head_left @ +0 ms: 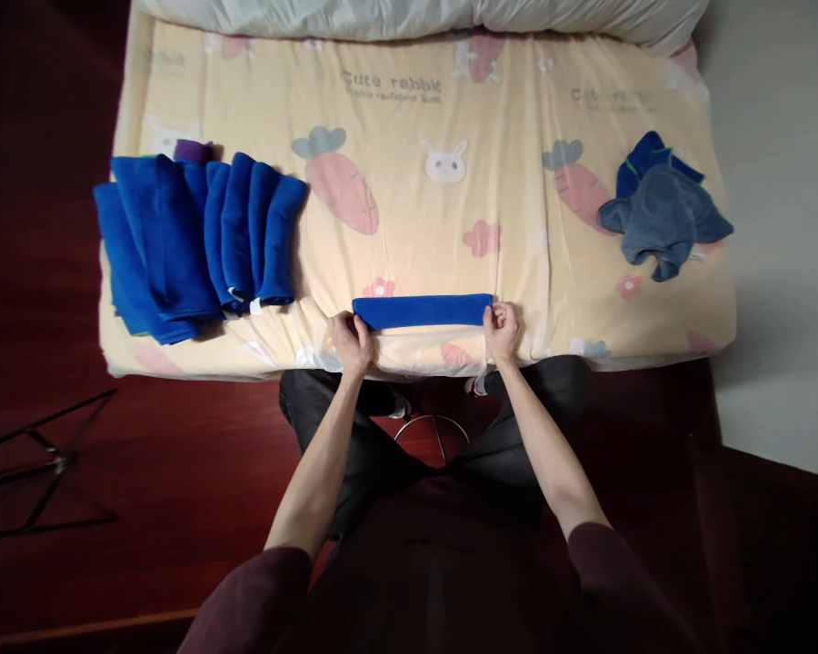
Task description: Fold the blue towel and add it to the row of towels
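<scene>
A blue towel point(423, 312), folded into a long narrow strip, lies crosswise near the front edge of the bed. My left hand point(353, 341) pinches its left end between thumb and fingers. At the opposite end, my right hand point(503, 331) grips the right corner the same way. The strip looks flat and stretched straight between both hands.
Blue rolled towels point(249, 232) and flat-folded blue cloths point(160, 245) sit on the bed's left, a purple piece point(192, 152) behind them. A crumpled grey-blue cloth point(668, 218) lies right. White bedding point(423, 16) borders the back; a black stand point(58, 463) is on the floor.
</scene>
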`<state>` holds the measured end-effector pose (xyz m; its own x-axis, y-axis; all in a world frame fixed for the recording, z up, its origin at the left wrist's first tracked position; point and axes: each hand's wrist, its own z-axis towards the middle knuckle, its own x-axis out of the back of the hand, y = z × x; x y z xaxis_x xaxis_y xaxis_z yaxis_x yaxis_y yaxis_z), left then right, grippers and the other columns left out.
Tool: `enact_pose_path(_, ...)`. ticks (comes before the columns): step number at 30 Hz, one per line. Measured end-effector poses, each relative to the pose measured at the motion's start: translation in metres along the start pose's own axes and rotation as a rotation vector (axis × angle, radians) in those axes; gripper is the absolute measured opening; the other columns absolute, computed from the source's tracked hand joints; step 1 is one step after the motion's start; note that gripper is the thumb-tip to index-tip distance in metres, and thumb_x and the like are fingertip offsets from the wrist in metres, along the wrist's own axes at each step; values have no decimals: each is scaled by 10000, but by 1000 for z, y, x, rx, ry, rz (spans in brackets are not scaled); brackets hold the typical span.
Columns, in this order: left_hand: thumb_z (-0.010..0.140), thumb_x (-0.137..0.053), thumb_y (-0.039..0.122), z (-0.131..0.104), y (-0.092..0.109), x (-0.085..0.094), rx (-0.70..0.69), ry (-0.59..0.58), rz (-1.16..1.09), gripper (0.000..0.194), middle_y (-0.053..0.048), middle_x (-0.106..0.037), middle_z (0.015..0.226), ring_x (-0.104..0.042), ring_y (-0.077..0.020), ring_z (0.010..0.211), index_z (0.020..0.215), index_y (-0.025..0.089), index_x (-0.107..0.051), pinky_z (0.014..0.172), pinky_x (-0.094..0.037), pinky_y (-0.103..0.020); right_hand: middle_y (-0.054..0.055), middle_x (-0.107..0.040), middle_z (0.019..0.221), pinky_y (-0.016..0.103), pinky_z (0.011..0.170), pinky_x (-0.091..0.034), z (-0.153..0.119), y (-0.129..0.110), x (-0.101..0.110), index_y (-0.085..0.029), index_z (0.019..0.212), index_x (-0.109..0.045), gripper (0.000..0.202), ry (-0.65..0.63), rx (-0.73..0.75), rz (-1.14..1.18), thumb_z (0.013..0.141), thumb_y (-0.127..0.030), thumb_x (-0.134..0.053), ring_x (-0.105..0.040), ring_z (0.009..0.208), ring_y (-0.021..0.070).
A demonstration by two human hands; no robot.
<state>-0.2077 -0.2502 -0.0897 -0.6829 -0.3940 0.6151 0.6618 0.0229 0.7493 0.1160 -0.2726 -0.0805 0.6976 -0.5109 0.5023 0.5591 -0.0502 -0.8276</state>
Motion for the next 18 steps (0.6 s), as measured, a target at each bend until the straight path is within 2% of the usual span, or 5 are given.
enact_pose_path(7, 1010, -462, 360, 5, 9, 4, 9, -75, 45, 234, -123, -619, 1014, -560, -312, 1087, 1085, 198, -612, 1032, -443, -477, -47, -534, 660, 253, 687, -483, 3, 3, -2, -191, 1001, -625, 202, -18, -8, -72, 955, -385, -591, -487, 583, 126)
enact_pose_path(10, 997, -444, 305, 8, 14, 11, -52, -127, 68, 336, -162, -610, 1208, -544, -322, 1175, 1237, 183, -644, 1092, -415, -489, -31, -551, 691, 273, 744, -518, 6, 0, 0, -179, 1074, -641, 226, -43, -21, -113, 946, -356, -582, -527, 629, 149)
enact_pose_path(12, 987, -430, 267, 11, 16, 16, -132, -191, 94, 424, -172, -550, 1384, -531, -315, 1226, 1345, 183, -642, 1139, -389, -481, 10, -601, 772, 291, 796, -540, 9, -3, 3, -166, 1153, -652, 270, -97, 3, -144, 956, -320, -551, -578, 703, 173)
enact_pose_path(14, 982, -413, 239, 17, 19, 20, -175, -267, 138, 472, -164, -524, 1455, -524, -314, 1242, 1389, 184, -644, 1163, -371, -484, 74, -655, 933, 310, 881, -551, 15, -7, 7, -164, 1212, -671, 311, -178, 72, -183, 972, -271, -505, -634, 840, 197)
enact_pose_path(18, 935, -470, 209, 35, 36, 32, -80, -388, 243, 456, -168, -566, 1417, -495, -371, 1279, 1333, 204, -692, 1123, -387, -562, 131, -647, 1173, 333, 983, -541, 40, -18, 19, -182, 1200, -740, 331, -379, 165, -379, 973, -201, -500, -655, 1023, 219)
